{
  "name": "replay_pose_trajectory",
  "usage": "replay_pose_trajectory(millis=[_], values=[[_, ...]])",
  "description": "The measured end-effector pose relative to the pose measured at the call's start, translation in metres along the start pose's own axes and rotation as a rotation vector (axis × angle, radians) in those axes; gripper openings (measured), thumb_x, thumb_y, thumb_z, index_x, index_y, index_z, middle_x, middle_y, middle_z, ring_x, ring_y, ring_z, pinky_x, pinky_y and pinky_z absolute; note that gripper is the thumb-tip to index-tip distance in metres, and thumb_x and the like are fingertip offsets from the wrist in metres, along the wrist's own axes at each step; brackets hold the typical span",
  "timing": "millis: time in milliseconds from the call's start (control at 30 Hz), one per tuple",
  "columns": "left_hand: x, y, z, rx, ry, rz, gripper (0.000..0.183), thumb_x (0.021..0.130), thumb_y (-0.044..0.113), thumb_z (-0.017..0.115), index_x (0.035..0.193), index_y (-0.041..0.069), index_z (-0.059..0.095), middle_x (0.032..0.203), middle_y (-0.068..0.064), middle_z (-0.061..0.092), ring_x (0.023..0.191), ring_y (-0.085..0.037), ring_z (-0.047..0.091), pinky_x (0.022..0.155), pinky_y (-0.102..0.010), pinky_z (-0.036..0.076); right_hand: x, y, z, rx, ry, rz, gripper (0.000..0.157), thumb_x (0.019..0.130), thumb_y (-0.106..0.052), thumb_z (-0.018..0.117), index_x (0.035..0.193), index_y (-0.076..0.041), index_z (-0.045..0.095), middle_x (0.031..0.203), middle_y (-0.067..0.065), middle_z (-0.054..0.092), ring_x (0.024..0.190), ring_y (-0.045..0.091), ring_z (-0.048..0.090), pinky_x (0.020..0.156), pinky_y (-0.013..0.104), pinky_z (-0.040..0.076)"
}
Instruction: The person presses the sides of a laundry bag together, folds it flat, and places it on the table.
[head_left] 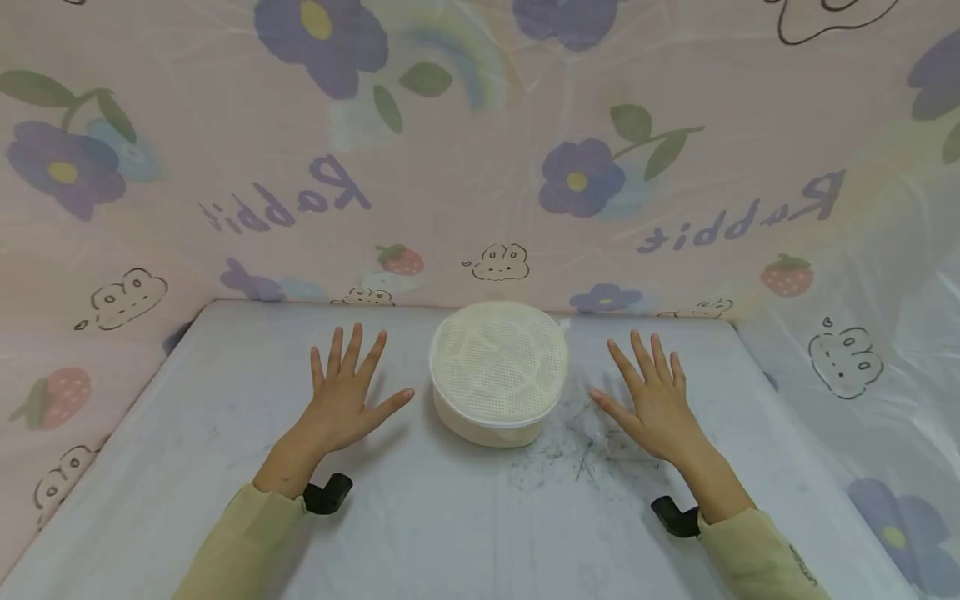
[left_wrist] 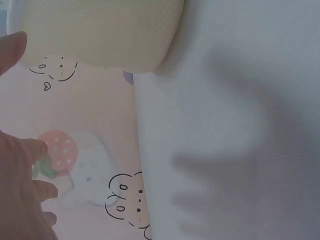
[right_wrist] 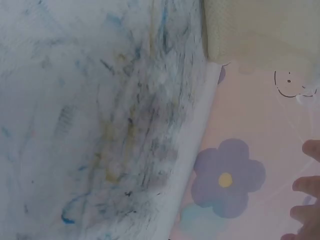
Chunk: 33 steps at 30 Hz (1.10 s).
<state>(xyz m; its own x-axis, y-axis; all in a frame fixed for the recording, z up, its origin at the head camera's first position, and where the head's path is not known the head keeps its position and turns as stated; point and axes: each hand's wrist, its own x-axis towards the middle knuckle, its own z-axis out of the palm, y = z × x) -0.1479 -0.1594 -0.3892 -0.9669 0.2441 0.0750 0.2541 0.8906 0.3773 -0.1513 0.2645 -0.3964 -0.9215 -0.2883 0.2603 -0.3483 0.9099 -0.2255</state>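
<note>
A round cream-coloured mesh container (head_left: 501, 367) with a white rim stands upright on the white table, between the two hands. To its left, my left hand (head_left: 347, 404) is held with fingers spread straight, touching nothing that I can see. On the other side my right hand (head_left: 656, 408) has its fingers spread the same way and holds nothing. The left wrist view shows the mesh side of the container (left_wrist: 105, 35) near the thumb. In the right wrist view, part of the container (right_wrist: 265, 32) appears at the top, with fingertips at the right edge.
The white table (head_left: 450, 525) has dark, blue and yellowish stains (head_left: 592, 442) right of the container. A pink printed curtain (head_left: 465, 183) with flowers and rabbits stands behind and along both sides. A black curved piece (head_left: 328, 493) sits at the left wrist, another (head_left: 675, 517) at the right.
</note>
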Motion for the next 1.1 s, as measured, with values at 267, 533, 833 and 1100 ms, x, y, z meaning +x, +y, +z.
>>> replay_pose_trajectory(millis=[267,533,833,1100], values=[[0.003,0.005,0.0,-0.039,0.099,0.017,0.08,0.09,0.06,0.039,0.15,0.014,0.013,0.156,-0.017,0.001,0.142,-0.034,-0.016,0.108,-0.06,-0.013,0.002,-0.005,0.0,0.258,0.057,0.053,0.058,0.096,-0.036,0.046,0.145,-0.011,0.03,0.151,0.021,0.022,0.141,0.041,0.012,0.104,0.066,0.014],[0.004,0.014,0.001,-0.212,0.308,-0.012,0.062,0.093,0.046,0.047,0.138,0.004,0.038,0.142,-0.019,0.037,0.133,-0.037,0.03,0.109,-0.056,0.017,0.007,-0.018,-0.005,0.454,0.119,0.114,0.055,0.094,-0.031,0.053,0.141,-0.008,0.036,0.138,0.017,0.043,0.12,0.037,0.048,0.09,0.053,0.045],[0.005,0.031,-0.003,-0.438,0.275,-0.191,0.058,0.092,0.043,0.05,0.136,0.007,0.041,0.133,-0.014,0.047,0.118,-0.032,0.047,0.09,-0.048,0.043,0.014,-0.027,-0.012,0.654,0.01,0.262,0.063,0.093,-0.038,0.053,0.144,-0.013,0.027,0.134,0.016,0.047,0.115,0.032,0.054,0.088,0.043,0.051],[0.011,0.042,-0.008,-0.636,0.248,-0.308,0.052,0.09,0.04,0.055,0.132,0.011,0.045,0.124,-0.01,0.053,0.108,-0.027,0.054,0.087,-0.04,0.047,0.023,-0.034,-0.019,0.804,-0.05,0.316,0.064,0.091,-0.038,0.056,0.143,-0.012,0.028,0.131,0.017,0.049,0.105,0.019,0.061,0.079,0.029,0.055]])
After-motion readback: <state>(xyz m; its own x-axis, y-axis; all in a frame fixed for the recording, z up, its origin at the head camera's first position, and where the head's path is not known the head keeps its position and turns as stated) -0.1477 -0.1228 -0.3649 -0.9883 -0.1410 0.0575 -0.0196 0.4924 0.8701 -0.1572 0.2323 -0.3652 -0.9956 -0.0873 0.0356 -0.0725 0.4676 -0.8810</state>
